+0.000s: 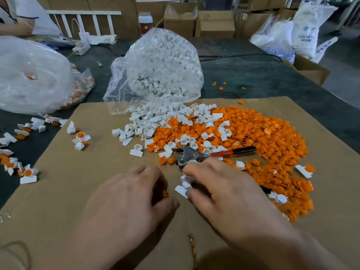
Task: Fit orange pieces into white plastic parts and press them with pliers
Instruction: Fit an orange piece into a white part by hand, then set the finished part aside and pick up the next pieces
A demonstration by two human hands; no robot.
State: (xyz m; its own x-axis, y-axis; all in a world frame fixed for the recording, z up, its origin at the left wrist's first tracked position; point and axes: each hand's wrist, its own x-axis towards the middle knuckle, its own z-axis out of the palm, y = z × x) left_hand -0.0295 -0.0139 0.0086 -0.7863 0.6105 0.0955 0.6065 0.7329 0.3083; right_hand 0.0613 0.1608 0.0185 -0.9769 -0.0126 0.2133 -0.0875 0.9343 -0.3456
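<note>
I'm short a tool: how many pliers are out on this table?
1. The pliers lie on the cardboard at the near edge of the orange pile, just beyond the right hand. Others might be buried in it.

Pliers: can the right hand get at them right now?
Probably yes: the pliers lie just past the right hand with nothing between, though it pinches a white part and must drop that first.

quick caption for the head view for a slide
Left hand holds an orange piece, right hand pinches a white part, pliers lying just beyond on the cardboard.
</note>
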